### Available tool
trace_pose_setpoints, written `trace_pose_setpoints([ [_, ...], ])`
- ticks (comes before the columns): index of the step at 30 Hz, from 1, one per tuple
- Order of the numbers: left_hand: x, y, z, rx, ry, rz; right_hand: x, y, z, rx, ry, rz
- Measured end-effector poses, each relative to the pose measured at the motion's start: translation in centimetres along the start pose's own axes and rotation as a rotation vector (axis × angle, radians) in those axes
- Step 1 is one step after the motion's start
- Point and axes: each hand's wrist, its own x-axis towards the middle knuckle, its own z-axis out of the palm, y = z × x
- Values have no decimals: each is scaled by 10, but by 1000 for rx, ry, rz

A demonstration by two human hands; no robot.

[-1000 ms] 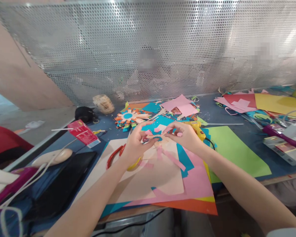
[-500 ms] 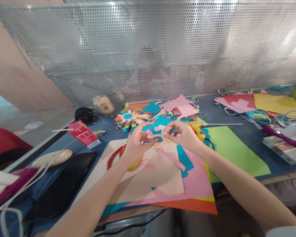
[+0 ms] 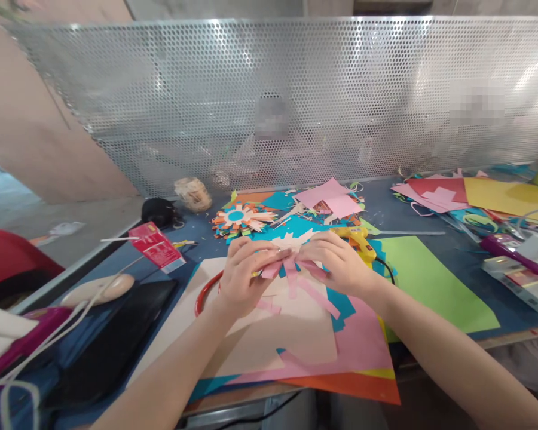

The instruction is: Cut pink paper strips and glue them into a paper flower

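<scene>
Between my two hands is a paper flower (image 3: 290, 266) with pink, cream and blue strips fanning out. My left hand (image 3: 247, 276) grips its left side, fingers bent over the top and thumb hidden beneath. On the other side my right hand (image 3: 336, 260) pinches the flower's right edge. Below it lies a stack of coloured sheets with a cream sheet (image 3: 291, 340) uppermost, and a loose pink strip (image 3: 318, 297) rests there. Red-handled scissors (image 3: 205, 294) lie partly under my left hand. A yellow glue gun (image 3: 361, 243) sits just beyond my right hand.
A finished-looking orange, white and blue paper flower (image 3: 237, 216) lies among scraps at the back. A green sheet (image 3: 434, 283) is at right. On the left are a red drink carton (image 3: 156, 246), a computer mouse (image 3: 101, 289) and a black phone-like slab (image 3: 116, 340). A perforated metal screen (image 3: 341, 107) stands behind.
The flower has been tilted, so its pink strips now face me. My left fingers have folded over its top, and both hands sit slightly lower. The view has shifted a little.
</scene>
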Motion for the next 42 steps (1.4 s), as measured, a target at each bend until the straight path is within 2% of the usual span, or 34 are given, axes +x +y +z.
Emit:
trace_pose_setpoints([
  [6,1,-1,1,42,21,75,-1,-2,0,-81,46,-56],
  [11,1,0,5,43,41,139,-1,-1,0,-79,51,-17],
  [13,0,2,8,51,45,96,-2,-1,1,-59,48,32],
  [16,-2,4,15,48,94,-52,-1,0,4,-33,78,168],
  [20,-5,0,26,-109,148,-196,-1,0,7,14,98,335],
  [25,-6,-5,29,-218,123,-222,-1,0,7,95,52,388],
  [29,-5,-2,28,-341,52,-282,-2,1,9,203,35,496],
  [31,-4,0,28,-334,36,-288,-3,2,10,227,33,541],
  [33,-3,0,26,-238,82,-242,-3,2,11,214,48,536],
  [35,-2,-1,21,-86,113,-124,-3,2,10,176,65,476],
  [39,0,-3,7,174,106,180,0,-1,5,67,57,261],
  [42,1,-2,0,289,189,292,1,-3,2,-15,77,123],
])
